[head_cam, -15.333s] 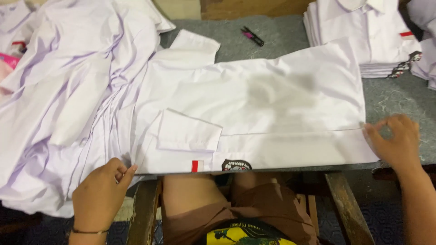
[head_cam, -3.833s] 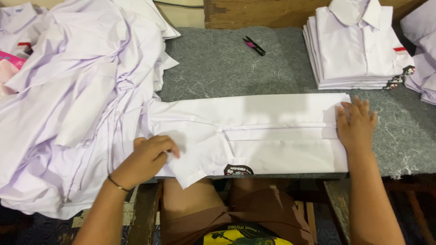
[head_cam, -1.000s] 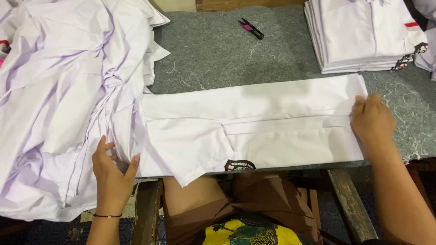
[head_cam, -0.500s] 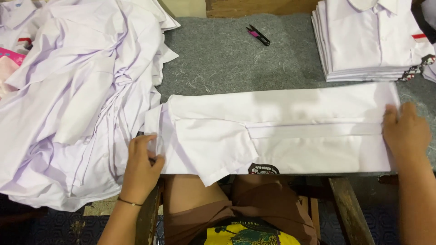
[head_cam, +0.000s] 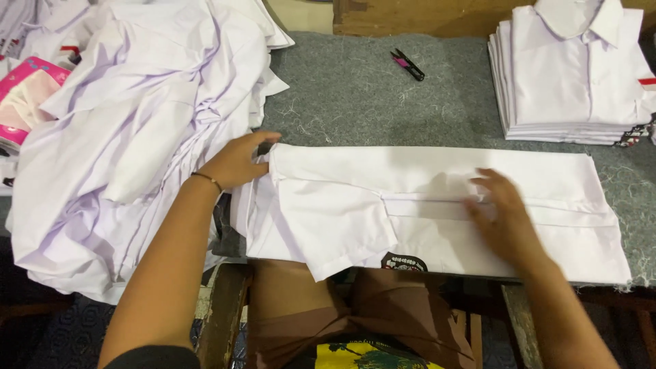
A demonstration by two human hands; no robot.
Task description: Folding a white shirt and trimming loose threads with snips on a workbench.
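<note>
Shirt [head_cam: 355, 205] flat under both hands

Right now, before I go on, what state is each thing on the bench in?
Left hand: open, resting on the left end of the folded shirt.
Right hand: open, flat on the shirt's middle, blurred.
White shirt: folded into a long strip across the grey table.
Shirt stack: folded, neatly piled at the far right.
Shirt heap: unfolded, rumpled on the left.
Thread snips: lying alone, untouched.
</note>
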